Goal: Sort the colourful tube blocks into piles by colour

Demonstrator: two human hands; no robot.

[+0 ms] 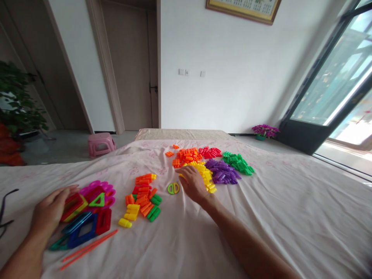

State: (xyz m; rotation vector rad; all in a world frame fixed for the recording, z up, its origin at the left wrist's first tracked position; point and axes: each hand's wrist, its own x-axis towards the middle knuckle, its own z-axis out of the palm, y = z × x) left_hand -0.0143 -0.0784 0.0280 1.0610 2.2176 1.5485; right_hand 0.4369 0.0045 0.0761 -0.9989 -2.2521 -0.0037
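Note:
My left hand (50, 211) rests at the left side of a small stack of red and yellow frame-shaped magnetic tiles (74, 207), fingers curled over its edge. Beside it lie a magenta scalloped plate (112, 192), a green triangle (99, 200), a blue square tile (84, 232) and a red tile (104, 221). My right hand (192, 182) reaches over the left edge of a pile of yellow plastic building blocks (206, 176), its fingers stretched to the left. Its fingertips are near the orange blocks (187, 155); what lies under the palm is hidden. A yellow-green ring piece (173, 188) sits just left of the wrist.
Purple blocks (223, 171), green blocks (238, 162) and red blocks (209, 152) form piles behind and right. A mixed group of joined blocks (143, 195) lies mid-table. Two orange sticks (88, 250) lie in front. Eyeglasses (6, 209) are at the left edge.

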